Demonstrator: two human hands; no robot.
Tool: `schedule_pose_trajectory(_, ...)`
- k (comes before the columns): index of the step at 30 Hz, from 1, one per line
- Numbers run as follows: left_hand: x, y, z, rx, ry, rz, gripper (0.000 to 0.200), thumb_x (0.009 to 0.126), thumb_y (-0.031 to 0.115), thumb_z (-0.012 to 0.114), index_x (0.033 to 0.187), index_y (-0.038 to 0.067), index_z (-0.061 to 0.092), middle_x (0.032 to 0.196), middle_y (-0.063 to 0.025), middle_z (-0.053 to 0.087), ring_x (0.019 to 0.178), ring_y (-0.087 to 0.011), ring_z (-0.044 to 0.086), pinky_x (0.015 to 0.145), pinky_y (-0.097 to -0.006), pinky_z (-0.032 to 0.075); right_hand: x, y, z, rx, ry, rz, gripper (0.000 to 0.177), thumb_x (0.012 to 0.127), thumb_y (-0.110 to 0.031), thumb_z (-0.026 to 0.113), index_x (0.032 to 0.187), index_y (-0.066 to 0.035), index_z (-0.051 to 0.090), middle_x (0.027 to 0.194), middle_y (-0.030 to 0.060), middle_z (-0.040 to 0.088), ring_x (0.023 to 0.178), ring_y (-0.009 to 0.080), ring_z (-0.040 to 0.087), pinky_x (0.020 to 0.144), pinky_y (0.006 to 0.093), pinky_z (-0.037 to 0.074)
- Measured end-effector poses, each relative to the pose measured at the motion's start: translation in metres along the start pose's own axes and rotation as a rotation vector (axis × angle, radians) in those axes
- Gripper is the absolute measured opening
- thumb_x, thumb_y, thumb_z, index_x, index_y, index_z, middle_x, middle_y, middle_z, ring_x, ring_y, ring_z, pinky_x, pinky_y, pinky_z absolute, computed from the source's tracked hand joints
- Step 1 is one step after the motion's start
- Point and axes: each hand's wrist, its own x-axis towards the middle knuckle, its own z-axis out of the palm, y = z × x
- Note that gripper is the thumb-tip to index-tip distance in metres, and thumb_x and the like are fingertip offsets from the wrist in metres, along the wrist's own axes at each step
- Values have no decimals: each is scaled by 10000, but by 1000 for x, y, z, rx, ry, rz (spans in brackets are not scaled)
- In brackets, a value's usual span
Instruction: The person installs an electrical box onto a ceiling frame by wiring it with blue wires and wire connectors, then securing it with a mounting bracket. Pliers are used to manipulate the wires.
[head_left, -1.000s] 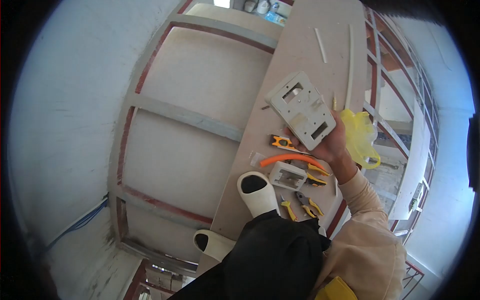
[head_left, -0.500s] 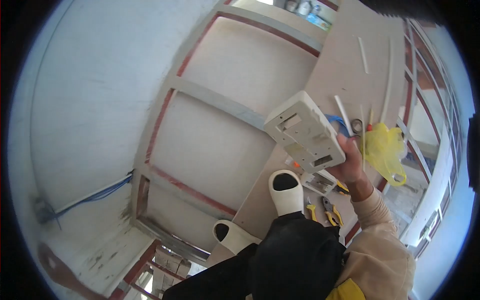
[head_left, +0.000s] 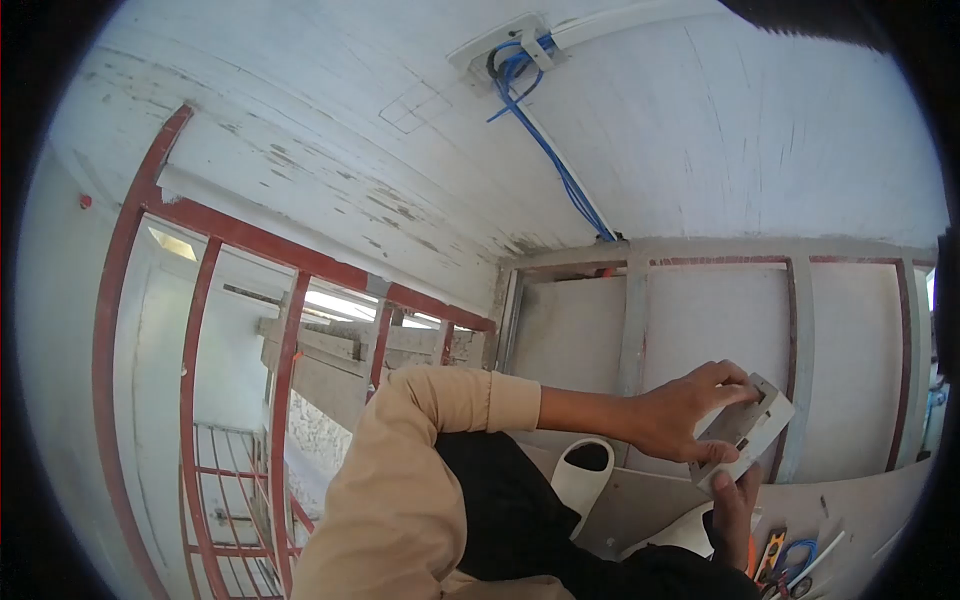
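Observation:
A pale grey-white plastic box [head_left: 762,432] with slots is held tilted at the lower right. My left hand [head_left: 690,412] comes from the left in a tan sleeve and grips its near side, with thumb and fingers spread over it. Under the box, my right hand [head_left: 735,510] holds its lower edge; part of this hand is hidden by the box and my knee.
Blue cables [head_left: 560,165] run down the white wall from an opening. A red metal railing [head_left: 290,262] stands at the left. Yellow-handled pliers [head_left: 770,552] and white strips [head_left: 828,556] lie at the lower right. White shoes [head_left: 583,480] are below me.
The view has swung left towards the wall cables and railing. My left hand has come from the lower left edge onto the box, which my right hand held alone before.

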Motion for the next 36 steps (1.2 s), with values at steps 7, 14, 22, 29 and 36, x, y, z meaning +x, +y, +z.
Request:
schedule_pose_trajectory(7, -3, -15, 4, -31, -85, -103, 900, 877, 599, 673, 1421, -65, 406, 1469, -251, 292, 1333, -413, 410, 1053, -482, 445, -1, -6, 9, -22, 57, 51, 860, 783, -556, 750, 1333, 46, 476, 1137, 137, 609, 1060, 234, 584, 929, 385, 454)
schedule_pose_trajectory(14, 3, -26, 16, -272, -158, -103, 865, 887, 515, 705, 1426, -65, 354, 1454, -252, 329, 1394, -398, 376, 955, -457, 566, 4, -2, 11, -27, 79, -20, 822, 800, -541, 748, 1315, 49, 502, 1149, 130, 625, 1052, 224, 602, 921, 382, 467)
schedule_pose_trajectory(22, -2, -14, 13, -421, -52, -177, 795, 881, 449, 741, 1380, -48, 373, 1344, -227, 470, 1334, -376, 482, 938, -437, 597, 8, 22, 12, 27, 161, -91, 707, 816, -601, 722, 1106, 39, 638, 1001, 79, 649, 917, 190, 615, 829, 340, 480)
schedule_pose_trajectory(29, -1, -14, 23, -350, 62, -199, 756, 854, 416, 784, 1334, -44, 423, 1296, -203, 515, 1275, -326, 542, 961, -425, 567, 13, 41, 7, 146, 260, -96, 857, 776, -673, 738, 1251, 16, 555, 1169, 109, 597, 1051, 220, 591, 901, 368, 471)
schedule_pose_trajectory(36, -7, -28, 15, -544, -158, -225, 598, 862, 349, 783, 1232, -33, 510, 1213, -177, 580, 1142, -248, 592, 1013, -414, 514, 28, -7, 7, -249, 46, -658, 1396, 463, -538, 954, 1535, -81, 185, 1554, 209, 234, 1367, 382, 399, 1096, 515, 396)
